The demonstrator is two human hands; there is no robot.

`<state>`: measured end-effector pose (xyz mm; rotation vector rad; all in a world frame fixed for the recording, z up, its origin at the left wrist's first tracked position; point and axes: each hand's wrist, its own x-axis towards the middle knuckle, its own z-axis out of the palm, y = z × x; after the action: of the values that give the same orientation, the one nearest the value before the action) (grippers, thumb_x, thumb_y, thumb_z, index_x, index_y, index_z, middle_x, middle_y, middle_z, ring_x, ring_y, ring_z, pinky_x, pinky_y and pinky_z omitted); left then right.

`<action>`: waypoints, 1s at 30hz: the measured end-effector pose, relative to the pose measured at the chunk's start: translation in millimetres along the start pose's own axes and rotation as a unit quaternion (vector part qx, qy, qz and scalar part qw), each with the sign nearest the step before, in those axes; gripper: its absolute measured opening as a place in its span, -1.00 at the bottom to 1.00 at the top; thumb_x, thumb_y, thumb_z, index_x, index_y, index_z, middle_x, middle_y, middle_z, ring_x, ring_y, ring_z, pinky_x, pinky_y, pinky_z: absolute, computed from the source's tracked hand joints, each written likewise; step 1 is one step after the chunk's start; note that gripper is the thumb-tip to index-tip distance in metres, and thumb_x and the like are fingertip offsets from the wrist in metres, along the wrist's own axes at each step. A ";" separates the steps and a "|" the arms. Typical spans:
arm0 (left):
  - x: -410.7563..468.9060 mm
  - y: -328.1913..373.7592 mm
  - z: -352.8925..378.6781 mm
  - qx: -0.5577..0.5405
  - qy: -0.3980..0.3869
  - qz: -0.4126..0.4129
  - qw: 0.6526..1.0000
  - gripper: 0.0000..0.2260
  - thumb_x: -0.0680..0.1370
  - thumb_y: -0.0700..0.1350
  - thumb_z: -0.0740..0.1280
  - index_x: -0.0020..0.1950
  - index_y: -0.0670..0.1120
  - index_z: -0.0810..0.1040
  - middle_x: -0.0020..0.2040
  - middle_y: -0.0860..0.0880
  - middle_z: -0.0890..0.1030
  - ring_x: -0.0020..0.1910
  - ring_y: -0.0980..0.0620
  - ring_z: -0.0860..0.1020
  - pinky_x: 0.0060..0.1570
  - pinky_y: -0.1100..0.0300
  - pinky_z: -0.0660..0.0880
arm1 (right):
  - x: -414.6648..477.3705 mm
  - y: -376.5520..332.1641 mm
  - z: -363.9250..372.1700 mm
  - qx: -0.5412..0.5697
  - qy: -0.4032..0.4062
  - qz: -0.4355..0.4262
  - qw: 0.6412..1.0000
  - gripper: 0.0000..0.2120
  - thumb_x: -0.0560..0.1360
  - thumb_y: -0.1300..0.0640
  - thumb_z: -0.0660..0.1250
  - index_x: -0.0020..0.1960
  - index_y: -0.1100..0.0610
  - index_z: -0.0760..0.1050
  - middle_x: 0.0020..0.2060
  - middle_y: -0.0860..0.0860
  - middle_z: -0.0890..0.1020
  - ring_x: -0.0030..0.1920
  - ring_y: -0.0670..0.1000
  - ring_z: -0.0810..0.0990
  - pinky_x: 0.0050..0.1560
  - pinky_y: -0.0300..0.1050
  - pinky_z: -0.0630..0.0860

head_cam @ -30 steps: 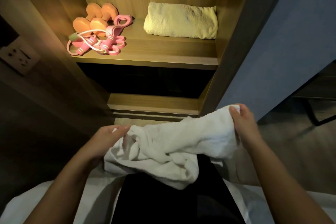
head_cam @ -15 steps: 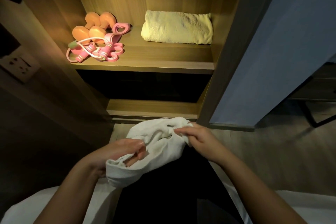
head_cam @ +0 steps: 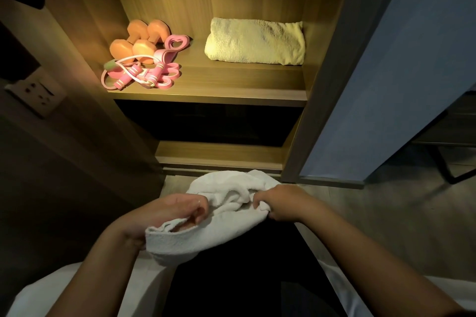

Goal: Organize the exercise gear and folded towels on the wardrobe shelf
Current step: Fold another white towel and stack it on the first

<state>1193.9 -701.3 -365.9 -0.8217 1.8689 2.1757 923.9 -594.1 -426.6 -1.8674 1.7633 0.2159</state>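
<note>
Bunching between both hands, white towel (head_cam: 206,234) pinched by left fingers (head_cam: 198,211) and right fingers (head_cam: 260,199).

Left grip (head_cam: 177,210) and right grip (head_cam: 280,203) bare, forearms (head_cam: 98,265) unsleeved, black trousers (head_cam: 244,278) below on the lap.

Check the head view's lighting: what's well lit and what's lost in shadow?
Head view: warm light on the shelf shows the dumbbells, pink bands and folded towel clearly; the white towel, gripped by left hand and right hand, is dimmer but readable; the compartment below is black.
</note>
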 end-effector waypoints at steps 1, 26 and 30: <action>-1.4 3.1 0.7 -0.018 -0.009 0.018 1.000 -0.69 0.45 0.32 0.34 -0.20 0.10 0.61 -0.36 0.15 0.56 -0.43 0.28 0.49 -0.38 0.48 0.40 | -1.4 -0.7 -3.3 0.015 0.032 0.006 0.999 -0.80 0.52 0.07 0.24 0.11 -0.13 0.48 0.01 -0.12 0.57 0.03 0.09 0.54 -0.20 -0.12 0.32; 17.3 95.7 58.0 0.352 0.236 0.150 0.893 -0.87 0.47 0.09 0.42 -0.04 0.10 0.65 -0.13 0.10 0.65 -0.15 0.16 0.59 -0.08 0.00 0.56 | -93.0 -41.6 -101.5 0.489 0.184 -0.244 0.817 -0.92 0.45 0.18 0.43 -0.08 0.02 0.62 -0.13 -0.09 0.64 -0.09 -0.10 0.61 -0.07 -0.24 0.52; 50.5 45.2 55.1 0.340 0.228 0.039 0.912 -0.76 0.52 0.06 0.37 -0.23 -0.07 0.61 -0.28 -0.02 0.60 -0.30 0.03 0.52 -0.22 0.05 0.49 | -64.2 -29.9 -55.6 0.446 0.164 -0.137 0.869 -0.92 0.46 0.11 0.46 -0.07 -0.02 0.62 -0.08 -0.10 0.66 -0.03 -0.08 0.63 -0.01 -0.12 0.58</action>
<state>1114.4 -669.8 -348.1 -1.1495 2.6646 1.2328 930.5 -566.2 -341.2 -1.4395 1.3746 -0.9258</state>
